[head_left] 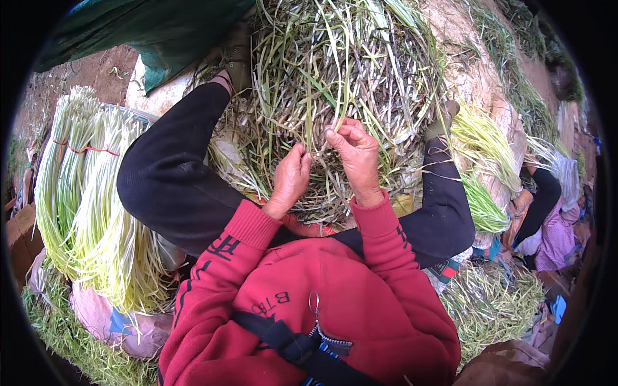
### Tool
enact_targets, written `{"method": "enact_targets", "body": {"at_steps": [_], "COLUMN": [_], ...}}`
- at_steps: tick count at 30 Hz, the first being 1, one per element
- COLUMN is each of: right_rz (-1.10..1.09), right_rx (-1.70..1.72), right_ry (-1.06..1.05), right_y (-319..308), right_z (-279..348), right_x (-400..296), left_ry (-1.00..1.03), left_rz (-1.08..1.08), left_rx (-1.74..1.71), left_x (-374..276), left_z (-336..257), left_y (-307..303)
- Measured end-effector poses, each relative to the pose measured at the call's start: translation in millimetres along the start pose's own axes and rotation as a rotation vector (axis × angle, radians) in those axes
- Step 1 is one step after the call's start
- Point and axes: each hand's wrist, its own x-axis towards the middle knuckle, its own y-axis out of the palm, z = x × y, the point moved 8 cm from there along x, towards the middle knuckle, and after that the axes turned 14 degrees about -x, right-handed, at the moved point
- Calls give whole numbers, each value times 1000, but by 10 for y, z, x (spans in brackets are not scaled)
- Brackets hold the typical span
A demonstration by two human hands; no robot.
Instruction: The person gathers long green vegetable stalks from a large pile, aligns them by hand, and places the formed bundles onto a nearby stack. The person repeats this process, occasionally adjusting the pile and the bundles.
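Note:
My right hand [356, 157] pinches a few long, pale chive-like stalks [346, 67] between thumb and fingers. They stretch up and away from me over a heap of leafy trimmings [376, 82]. Just to the left and slightly lower, my left hand [291, 178] has its thumb and fingers closed at the end of a narrow green leaf strip [309, 113]; its palm side is hidden. Both hands are above the near part of the heap, between my bent legs.
Tied bundles of pale chive-like stalks [91, 193] stand at left, bound with red ties [99, 150]. Loose yellow stalks [487, 144] and a greener bunch [485, 205] lie right of my foot. Another person's leg [543, 200] shows at far right. Dark green cloth [159, 29] hangs upper left.

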Motion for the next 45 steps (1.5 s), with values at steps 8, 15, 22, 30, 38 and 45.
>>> {"method": "enact_targets", "body": {"at_steps": [8, 15, 22, 30, 38, 45], "right_rz": [-212, -308, -585, -376, 44, -119], "right_rx": [263, 580, 666, 438, -132, -995], "right_ry": [-135, -359, -232, -280, -353, -242], "right_y": [-1246, -2300, -2987, -2146, -860, -592], "right_z": [691, 1121, 646, 646, 721, 216], "right_x": [124, 166, -17, 160, 89, 1303], "left_ry": [198, 167, 409, 680, -372, -160], "left_rz": [267, 546, 779, 457, 526, 104], "left_rx": [566, 1083, 1394, 1111, -513, -1270], "left_x": [-334, -501, -1017, -921, -192, 155], "left_z": [270, 710, 20, -1934, -811, -976], "left_y": [383, 553, 338, 94, 1158, 234]}}
